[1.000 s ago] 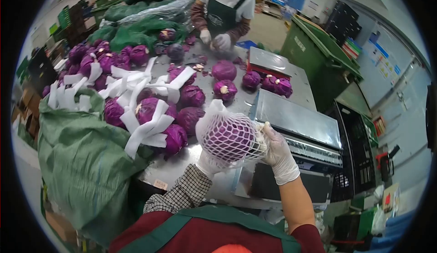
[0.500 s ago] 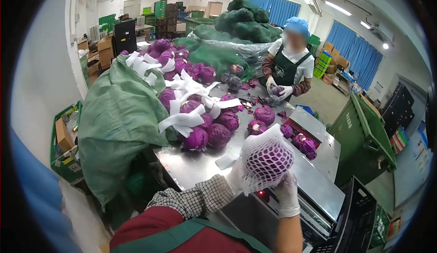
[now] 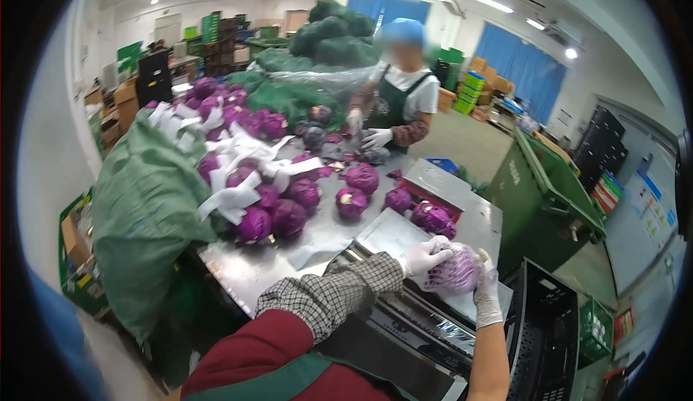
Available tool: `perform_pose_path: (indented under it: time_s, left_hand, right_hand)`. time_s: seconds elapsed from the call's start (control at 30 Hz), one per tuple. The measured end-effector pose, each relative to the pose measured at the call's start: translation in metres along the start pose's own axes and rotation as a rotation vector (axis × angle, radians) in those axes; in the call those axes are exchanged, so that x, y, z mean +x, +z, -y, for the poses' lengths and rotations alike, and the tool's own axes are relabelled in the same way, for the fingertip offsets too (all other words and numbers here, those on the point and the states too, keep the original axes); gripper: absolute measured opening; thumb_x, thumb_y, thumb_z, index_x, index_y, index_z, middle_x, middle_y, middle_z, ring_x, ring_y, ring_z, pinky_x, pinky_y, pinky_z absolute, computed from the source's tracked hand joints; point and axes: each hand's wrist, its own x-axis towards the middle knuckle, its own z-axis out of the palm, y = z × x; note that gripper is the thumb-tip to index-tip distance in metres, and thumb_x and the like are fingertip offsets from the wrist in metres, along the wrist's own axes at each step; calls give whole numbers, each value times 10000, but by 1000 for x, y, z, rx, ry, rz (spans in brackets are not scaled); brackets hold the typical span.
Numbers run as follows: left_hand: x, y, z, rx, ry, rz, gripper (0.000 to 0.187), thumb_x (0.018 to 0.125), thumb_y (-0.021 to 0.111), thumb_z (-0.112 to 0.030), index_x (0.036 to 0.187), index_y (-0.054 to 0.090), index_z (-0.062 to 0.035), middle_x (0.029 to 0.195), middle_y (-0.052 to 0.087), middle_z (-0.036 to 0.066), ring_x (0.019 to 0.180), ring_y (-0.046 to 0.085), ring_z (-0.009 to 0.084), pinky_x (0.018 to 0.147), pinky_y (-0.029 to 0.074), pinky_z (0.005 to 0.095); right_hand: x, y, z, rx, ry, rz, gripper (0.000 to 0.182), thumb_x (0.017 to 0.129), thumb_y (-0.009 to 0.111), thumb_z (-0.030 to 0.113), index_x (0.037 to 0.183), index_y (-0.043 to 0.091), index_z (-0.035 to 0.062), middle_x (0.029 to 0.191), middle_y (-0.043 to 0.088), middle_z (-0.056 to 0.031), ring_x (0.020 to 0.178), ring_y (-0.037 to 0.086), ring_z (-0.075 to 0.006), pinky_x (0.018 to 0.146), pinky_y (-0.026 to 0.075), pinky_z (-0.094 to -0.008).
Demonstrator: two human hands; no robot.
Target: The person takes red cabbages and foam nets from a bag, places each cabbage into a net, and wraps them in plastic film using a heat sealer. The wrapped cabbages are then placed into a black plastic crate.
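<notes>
Two gloved hands hold one purple cabbage [image 3: 458,265] in a white net [image 3: 436,280], just above the pale top plate of a machine [image 3: 392,232]. The left hand [image 3: 426,258], its fingers bent, grips the net and cabbage from the left; the right hand [image 3: 488,293] closes on the right side, thumb up. The step in hand looks like settling the net around the cabbage. The next move seems to call for an even grip from both hands, so that the net does not slip.

Counted: one cabbage in the hands. On the steel table [image 3: 325,222], two loose cabbages [image 3: 361,178] sit near the middle, one behind the other. To their right, beside one scale [image 3: 434,177], lie perhaps three more; they overlap and blur, so that count is unsure. At left is a heap [image 3: 289,218] too crowded to number, draped with many white strips [image 3: 232,197]. There is one green sack [image 3: 148,217] at the table's left, one green bin [image 3: 530,207] and one black crate [image 3: 552,285] at right. Across the table stands one co-worker [image 3: 395,101], also gloved, hands low near two dark cabbages [image 3: 314,138].
</notes>
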Motion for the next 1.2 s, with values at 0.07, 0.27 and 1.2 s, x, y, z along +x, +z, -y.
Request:
perform_pose_path:
  time_s: [0.07,0.27,1.2]
  left_hand:
    - [1,0,8,204,202,58,368,898,502,-272,1186,502,-42,1090,577,78,988,531,129,887,415,272]
    - [0,-40,-18,51,-223,8,282,860,574,-268,965,642,-14,836,657,59,772,588,108,725,468,257]
    - [-5,-53,-41,68,100,269,862,723,716,-250,1365,208,18,1391,273,220,1295,272,293,1053,261,351]
  right_hand:
    - [-8,-8,2,-93,40,16,518,819,615,324,1177,491,-30,1124,543,-122,1078,485,-209,927,372,-313]
    - [-35,-23,33,-406,-16,40,403,837,593,300,1085,561,-16,1018,593,-97,948,527,-160,858,402,-283]
    - [-47,-74,30,-308,-160,28,625,760,682,141,1296,383,24,1302,426,-135,1186,425,-222,994,351,-310]
